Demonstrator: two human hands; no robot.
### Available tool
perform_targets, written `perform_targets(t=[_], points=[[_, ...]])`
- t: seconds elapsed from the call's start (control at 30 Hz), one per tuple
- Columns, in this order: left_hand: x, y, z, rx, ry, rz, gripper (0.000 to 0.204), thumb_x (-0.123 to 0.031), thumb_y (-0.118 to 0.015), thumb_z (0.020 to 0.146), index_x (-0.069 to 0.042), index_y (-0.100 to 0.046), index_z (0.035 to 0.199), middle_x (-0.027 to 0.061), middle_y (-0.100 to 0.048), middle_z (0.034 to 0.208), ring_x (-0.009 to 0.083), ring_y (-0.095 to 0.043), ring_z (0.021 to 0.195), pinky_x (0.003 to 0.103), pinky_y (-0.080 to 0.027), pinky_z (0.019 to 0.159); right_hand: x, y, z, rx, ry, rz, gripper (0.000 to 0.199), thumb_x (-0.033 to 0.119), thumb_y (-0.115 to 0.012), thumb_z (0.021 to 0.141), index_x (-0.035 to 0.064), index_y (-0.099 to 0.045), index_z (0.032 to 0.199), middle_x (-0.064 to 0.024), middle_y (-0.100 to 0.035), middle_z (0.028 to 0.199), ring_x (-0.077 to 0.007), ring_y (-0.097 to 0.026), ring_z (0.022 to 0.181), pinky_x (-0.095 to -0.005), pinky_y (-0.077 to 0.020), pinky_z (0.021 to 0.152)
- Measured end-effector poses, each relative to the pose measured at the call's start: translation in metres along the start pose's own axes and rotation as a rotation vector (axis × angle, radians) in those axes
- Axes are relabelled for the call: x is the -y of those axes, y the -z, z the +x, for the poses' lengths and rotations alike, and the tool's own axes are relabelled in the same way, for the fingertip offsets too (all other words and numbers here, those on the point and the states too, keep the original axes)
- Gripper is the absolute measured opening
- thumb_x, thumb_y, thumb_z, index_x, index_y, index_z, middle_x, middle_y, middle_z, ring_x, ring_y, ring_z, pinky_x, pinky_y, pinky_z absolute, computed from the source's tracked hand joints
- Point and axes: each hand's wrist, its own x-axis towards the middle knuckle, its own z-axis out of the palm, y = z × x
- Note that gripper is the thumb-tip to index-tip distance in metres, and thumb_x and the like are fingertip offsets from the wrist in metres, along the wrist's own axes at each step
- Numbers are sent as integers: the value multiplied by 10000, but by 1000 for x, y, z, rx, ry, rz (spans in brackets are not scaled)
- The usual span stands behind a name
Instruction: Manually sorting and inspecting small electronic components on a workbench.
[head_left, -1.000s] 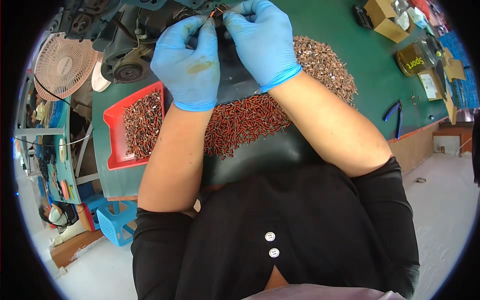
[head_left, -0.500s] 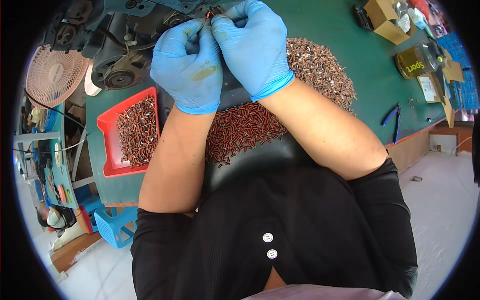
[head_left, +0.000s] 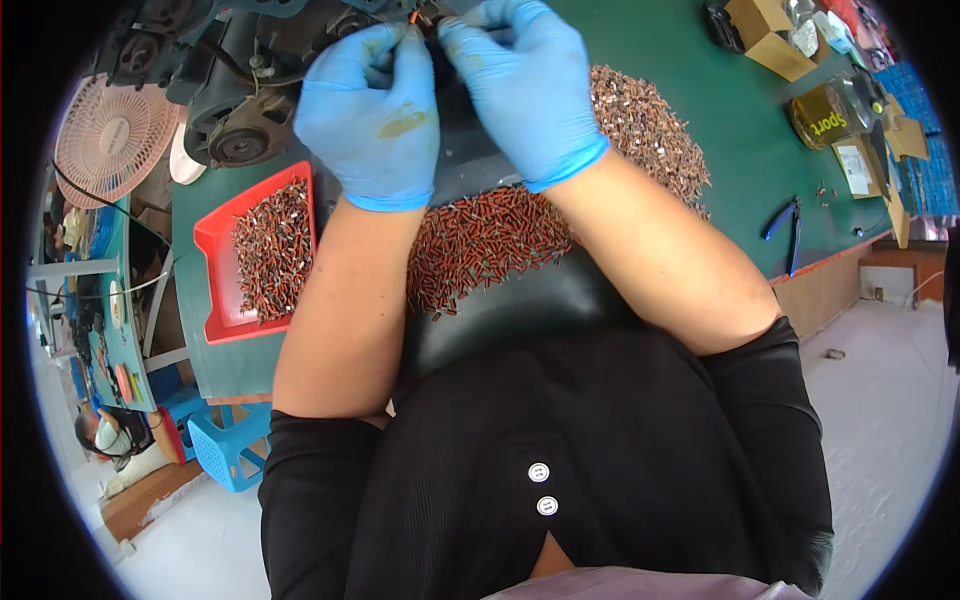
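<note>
Both of your hands, in blue gloves, meet at the top edge of the view: your left hand (head_left: 372,110) and your right hand (head_left: 525,90) bring their fingertips together around a small reddish part (head_left: 418,17), pinched between them and only partly visible. Each hand is closed narrowly on that part; how the part is shaped cannot be told at this size.

Largest in the scene is the green table (head_left: 720,110), which runs from the left side to the right edge. Your black top (head_left: 560,440) fills the lower middle, with two white buttons (head_left: 541,488) near its hem. A black mat (head_left: 500,300) lies on the table just under your forearms.

A broad heap of small reddish-brown pieces (head_left: 500,235) spreads across the mat and table, between your arms and out past the right wrist. A red tray (head_left: 230,300), left of your left forearm, holds more of the same pieces.

Dark motor housings (head_left: 235,120) stand at the upper left, just beyond the left hand. A pink fan guard (head_left: 105,140) sits farther left. A blue crate (head_left: 225,455) rests on the floor at the lower left.

On the right, well apart from the hands, lie blue-handled pliers (head_left: 785,225), a clear jar (head_left: 835,105) and cardboard boxes (head_left: 765,35).
</note>
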Motion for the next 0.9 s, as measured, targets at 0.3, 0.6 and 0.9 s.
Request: perform_targets(t=[0.3,0.6,0.9], points=[[51,149,39,304,-59,415,171,-164,-726,795,-26,-724,896,38,-698,762,69,-583,650,202,-463,650,14,121,-17,723,142,-779,131,101,-690,789,-10,-636,833,-56,-605,680,-94,-548,627,-257,-469,592],[86,168,-16,358,286,276,223,-118,-703,836,19,-675,1010,84,-699,866,85,-614,759,230,-491,727,-13,124,-57,752,293,-760,144,51,-686,695,67,-692,839,-87,-623,805,-266,-623,777,-351,-514,723],[-2,95,-43,589,215,-84,131,-44,-691,814,-4,-675,938,52,-657,825,88,-581,726,215,-467,686,-12,110,-61,876,467,-1204,156,86,-681,716,26,-627,849,-140,-613,849,-317,-621,821,-392,-507,727]])
